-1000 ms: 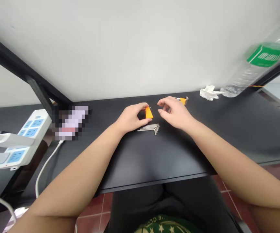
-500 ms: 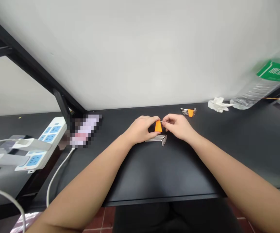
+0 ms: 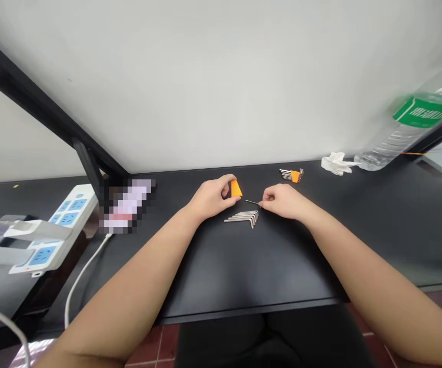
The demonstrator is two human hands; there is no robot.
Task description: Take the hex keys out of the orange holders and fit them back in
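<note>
Between the thumb and fingers of my left hand (image 3: 212,198) is an orange hex key holder (image 3: 236,188), a small tapered plastic block. My right hand (image 3: 284,201) pinches the end of a thin hex key (image 3: 252,202), whose long shaft points left toward the holder but stays apart from it. Just in front of both hands, several L-shaped hex keys (image 3: 239,218) lie side by side on the black table, short arms at the right. Farther back, a second orange holder (image 3: 295,176) has several hex keys in it.
A white power strip (image 3: 67,220) with plugs and cables lies at left, near a blurred-out phone-like object (image 3: 129,204) with a white cable. Crumpled tissue (image 3: 336,163) and a large plastic bottle (image 3: 408,122) are at back right. A wall rises behind the black table (image 3: 259,271).
The thin hex key has come away from the orange holder. My left hand has shifted left with the holder, and a gap has opened between my hands. The view has shifted slightly.
</note>
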